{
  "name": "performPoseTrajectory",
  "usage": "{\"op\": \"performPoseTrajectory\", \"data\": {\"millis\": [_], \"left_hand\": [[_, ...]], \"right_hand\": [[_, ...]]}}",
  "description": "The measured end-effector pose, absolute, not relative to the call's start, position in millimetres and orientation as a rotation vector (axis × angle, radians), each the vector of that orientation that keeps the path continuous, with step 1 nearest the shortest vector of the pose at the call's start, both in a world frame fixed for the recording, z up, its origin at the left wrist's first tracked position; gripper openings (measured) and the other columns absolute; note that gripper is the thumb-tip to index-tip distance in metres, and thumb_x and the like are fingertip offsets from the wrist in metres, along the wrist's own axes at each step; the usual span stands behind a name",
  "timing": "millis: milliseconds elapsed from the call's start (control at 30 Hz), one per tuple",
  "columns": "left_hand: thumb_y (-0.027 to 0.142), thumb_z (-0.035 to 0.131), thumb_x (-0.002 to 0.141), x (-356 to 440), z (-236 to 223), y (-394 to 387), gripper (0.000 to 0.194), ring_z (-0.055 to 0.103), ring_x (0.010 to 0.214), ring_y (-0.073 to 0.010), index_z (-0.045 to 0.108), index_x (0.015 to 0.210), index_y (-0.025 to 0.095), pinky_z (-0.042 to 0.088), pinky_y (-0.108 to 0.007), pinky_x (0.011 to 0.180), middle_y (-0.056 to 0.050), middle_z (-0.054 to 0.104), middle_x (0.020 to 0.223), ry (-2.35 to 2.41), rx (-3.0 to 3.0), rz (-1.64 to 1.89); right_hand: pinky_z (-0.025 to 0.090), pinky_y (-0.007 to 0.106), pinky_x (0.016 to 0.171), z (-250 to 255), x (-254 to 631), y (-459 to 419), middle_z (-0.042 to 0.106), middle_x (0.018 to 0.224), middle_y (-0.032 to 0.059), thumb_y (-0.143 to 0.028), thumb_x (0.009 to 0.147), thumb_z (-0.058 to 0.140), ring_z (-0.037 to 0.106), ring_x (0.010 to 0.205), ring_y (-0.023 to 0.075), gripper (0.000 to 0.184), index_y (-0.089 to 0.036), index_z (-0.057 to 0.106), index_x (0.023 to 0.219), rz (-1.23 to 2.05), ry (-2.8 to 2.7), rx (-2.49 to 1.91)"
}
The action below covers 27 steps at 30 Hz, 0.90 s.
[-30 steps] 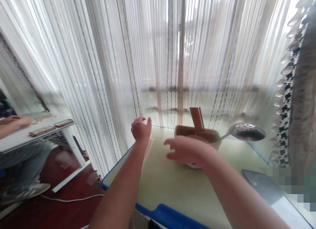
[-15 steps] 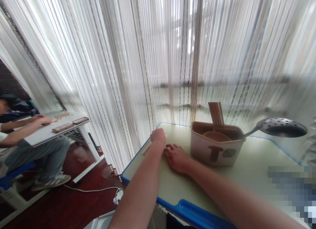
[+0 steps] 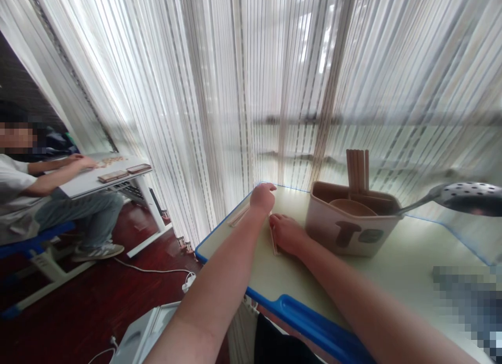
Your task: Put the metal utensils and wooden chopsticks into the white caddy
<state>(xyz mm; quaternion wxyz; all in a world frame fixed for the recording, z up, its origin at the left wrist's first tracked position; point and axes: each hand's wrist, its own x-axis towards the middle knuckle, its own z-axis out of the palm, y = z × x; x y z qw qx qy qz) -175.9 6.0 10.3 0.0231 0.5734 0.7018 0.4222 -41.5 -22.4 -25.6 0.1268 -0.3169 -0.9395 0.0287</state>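
Note:
My left hand (image 3: 262,196) is curled closed at the far left corner of the pale table (image 3: 392,280), on the end of a pair of pale chopsticks (image 3: 239,216) that lie slanting toward the table's left edge. Just to its right, my right hand (image 3: 288,233) lies flat, palm down, fingers resting beside another pale chopstick (image 3: 273,242) on the tabletop. Close to the right hand stands a beige utensil holder (image 3: 349,233) with brown chopsticks (image 3: 356,168) upright in it, a wooden spoon bowl (image 3: 349,207) and a metal slotted ladle (image 3: 466,195) sticking out to the right.
White string curtains (image 3: 235,92) hang right behind the table. The table has a blue rim (image 3: 298,311) at the near edge. At the left another person (image 3: 58,207) sits at a white desk (image 3: 102,175). A cable (image 3: 157,272) lies on the red floor.
The view has swung left and down. My left hand came down from the air to the table corner with the chopsticks. My right hand dropped flat onto the table beside it.

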Motion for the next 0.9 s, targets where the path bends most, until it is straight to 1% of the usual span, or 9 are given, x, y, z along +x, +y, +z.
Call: {"op": "performPoseTrajectory", "data": {"millis": [100, 233, 367, 467, 600, 700, 767, 833, 900], "left_hand": [[0.003, 0.043, 0.071, -175.3, 7.0, 8.3, 0.037, 0.059, 0.087, -0.0208, 0.070, 0.089, 0.020, 0.045, -0.033, 0.081, -0.008, 0.066, 0.095, 2.137, 1.797, 1.524], [0.001, 0.044, 0.067, -179.0, -0.3, 10.7, 0.035, 0.060, 0.084, -0.0218, 0.070, 0.084, 0.018, 0.045, -0.033, 0.077, -0.009, 0.067, 0.090, 2.218, 1.726, 1.426], [0.000, 0.047, 0.063, -178.0, -6.9, 13.8, 0.033, 0.060, 0.089, -0.0224, 0.070, 0.080, 0.017, 0.043, -0.035, 0.082, -0.009, 0.067, 0.089, 2.166, 1.598, 1.467], [0.001, 0.047, 0.063, -176.3, -11.6, 19.8, 0.031, 0.060, 0.088, -0.0193, 0.069, 0.078, 0.018, 0.044, -0.032, 0.084, -0.007, 0.069, 0.087, 2.072, 1.477, 1.585], [0.003, 0.041, 0.067, -180.6, -16.0, 29.0, 0.033, 0.062, 0.085, -0.0152, 0.067, 0.083, 0.017, 0.046, -0.029, 0.079, -0.004, 0.069, 0.087, 2.042, 1.356, 1.690], [0.004, 0.039, 0.068, -186.9, -17.5, 33.1, 0.035, 0.063, 0.083, -0.0143, 0.066, 0.084, 0.017, 0.047, -0.029, 0.078, -0.004, 0.069, 0.087, 2.047, 1.275, 1.729], [0.004, 0.038, 0.067, -189.7, -19.0, 34.9, 0.034, 0.063, 0.083, -0.0141, 0.066, 0.082, 0.017, 0.047, -0.028, 0.077, -0.004, 0.069, 0.087, 2.046, 1.237, 1.737], [0.004, 0.038, 0.067, -190.8, -21.4, 36.5, 0.033, 0.063, 0.084, -0.0143, 0.067, 0.079, 0.017, 0.047, -0.027, 0.076, -0.004, 0.069, 0.086, 2.048, 1.210, 1.732], [0.005, 0.039, 0.066, -190.5, -24.2, 38.2, 0.033, 0.063, 0.083, -0.0145, 0.067, 0.078, 0.017, 0.047, -0.027, 0.075, -0.004, 0.069, 0.086, 2.051, 1.188, 1.721]], "right_hand": [[0.034, 0.031, 0.080, -26.1, -39.8, -19.1, 0.059, 0.107, 0.0109, -0.013, 0.081, 0.039, 0.052, 0.095, 0.0210, 0.027, -0.017, 0.054, 0.104, 0.071, -2.730, -0.933], [0.034, 0.031, 0.081, -28.0, -38.2, -13.8, 0.060, 0.107, 0.0061, -0.015, 0.080, 0.042, 0.051, 0.096, 0.0209, 0.025, -0.021, 0.057, 0.098, 0.051, -2.729, -0.849], [0.035, 0.027, 0.082, -29.7, -36.7, -5.5, 0.062, 0.096, 0.0052, -0.007, 0.073, 0.043, 0.050, 0.097, 0.0182, 0.023, -0.019, 0.058, 0.086, 0.144, -2.774, -0.693], [0.035, 0.025, 0.084, -31.9, -35.5, 0.3, 0.062, 0.092, 0.0041, -0.002, 0.071, 0.041, 0.050, 0.097, 0.0168, 0.025, -0.018, 0.059, 0.080, 0.218, -2.746, -0.594], [0.036, 0.026, 0.085, -33.0, -35.1, 1.2, 0.062, 0.093, 0.0060, -0.006, 0.077, 0.039, 0.051, 0.095, 0.0167, 0.022, -0.016, 0.059, 0.080, 0.220, -2.671, -0.623], [0.038, 0.026, 0.084, -28.8, -35.7, -3.8, 0.061, 0.092, 0.0080, -0.017, 0.081, 0.042, 0.052, 0.093, 0.0176, 0.017, -0.015, 0.059, 0.080, 0.179, -2.654, -0.739], [0.040, 0.026, 0.082, -24.0, -37.1, -8.5, 0.060, 0.096, 0.0098, -0.023, 0.081, 0.047, 0.054, 0.093, 0.0187, 0.015, -0.015, 0.059, 0.083, 0.145, -2.642, -0.925], [0.042, 0.027, 0.079, -18.6, -39.9, -12.7, 0.059, 0.105, 0.0136, -0.019, 0.080, 0.047, 0.056, 0.094, 0.0202, 0.019, -0.013, 0.058, 0.094, 0.124, -2.602, -1.160], [0.045, 0.030, 0.074, -13.7, -43.2, -15.5, 0.059, 0.106, 0.0188, -0.009, 0.081, 0.040, 0.060, 0.091, 0.0225, 0.029, -0.010, 0.056, 0.105, 0.127, -2.563, -1.360]]}}
